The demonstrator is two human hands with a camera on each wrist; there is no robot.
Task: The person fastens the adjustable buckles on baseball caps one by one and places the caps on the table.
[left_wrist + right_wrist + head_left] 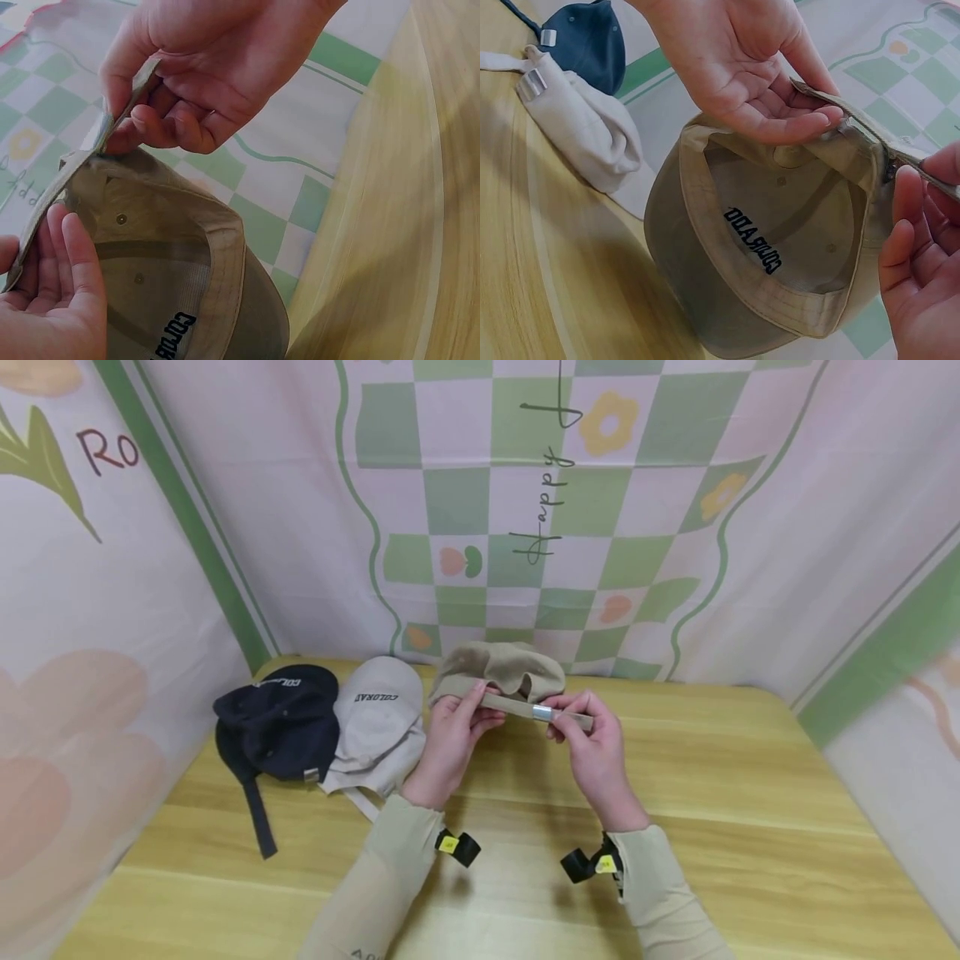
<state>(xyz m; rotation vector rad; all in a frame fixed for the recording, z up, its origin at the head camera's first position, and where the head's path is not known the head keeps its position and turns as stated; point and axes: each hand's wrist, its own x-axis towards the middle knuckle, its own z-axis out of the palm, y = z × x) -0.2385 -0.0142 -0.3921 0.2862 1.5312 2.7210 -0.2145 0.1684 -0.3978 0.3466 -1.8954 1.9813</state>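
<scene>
"What's being held?"
"A khaki cap (498,662), over the table (720,793): left hand (453,735) and right hand (592,739) both pinch its strap (510,704), the right beside the metal buckle (542,713)."
"Its look?"
"Strap straight (dark lettering shows inside)."
"Caps altogether?"
"Three: this, one navy cap (288,727), one off-white cap (381,714)."

Three caps (502,662) (281,731) (382,706), one table (765,810)

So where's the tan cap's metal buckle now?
In the head view, the metal buckle is on the strap between the left hand and right hand, nearer the right one.
</scene>
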